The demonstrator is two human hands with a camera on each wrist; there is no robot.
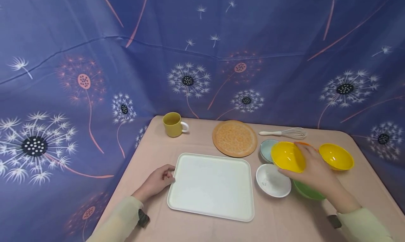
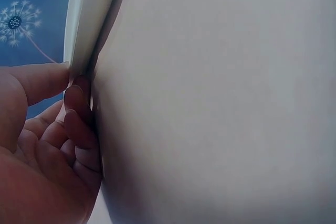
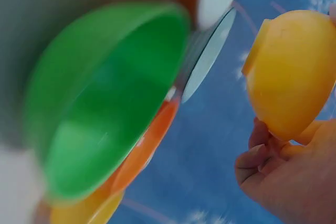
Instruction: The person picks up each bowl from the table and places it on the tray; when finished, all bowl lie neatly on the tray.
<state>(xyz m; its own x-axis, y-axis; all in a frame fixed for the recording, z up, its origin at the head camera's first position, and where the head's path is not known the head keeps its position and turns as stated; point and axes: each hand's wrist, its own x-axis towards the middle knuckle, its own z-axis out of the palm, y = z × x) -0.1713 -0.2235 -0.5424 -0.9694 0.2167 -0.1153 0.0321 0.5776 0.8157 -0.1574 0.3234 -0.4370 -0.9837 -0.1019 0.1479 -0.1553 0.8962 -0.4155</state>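
My left hand (image 1: 157,181) pinches the left rim of a white rectangular tray (image 1: 212,187); in the left wrist view the thumb lies on one side of the rim and curled fingers on the other. My right hand (image 1: 317,173) grips a yellow bowl (image 1: 287,157), raised above the other bowls, its underside and foot showing in the right wrist view. Below and around that hand are a green bowl (image 1: 309,192), a white bowl (image 1: 273,181) and a pale blue bowl (image 1: 267,149). An orange bowl (image 3: 149,145) is mostly hidden by the hand in the head view.
A second yellow bowl (image 1: 336,157) stands at the right. Along the back are a mustard mug (image 1: 172,126) with a white handle, a round orange-brown mat (image 1: 235,138) and a whisk (image 1: 283,133). A blue dandelion-print cloth (image 1: 202,41) hangs behind the pink-covered table (image 1: 152,143).
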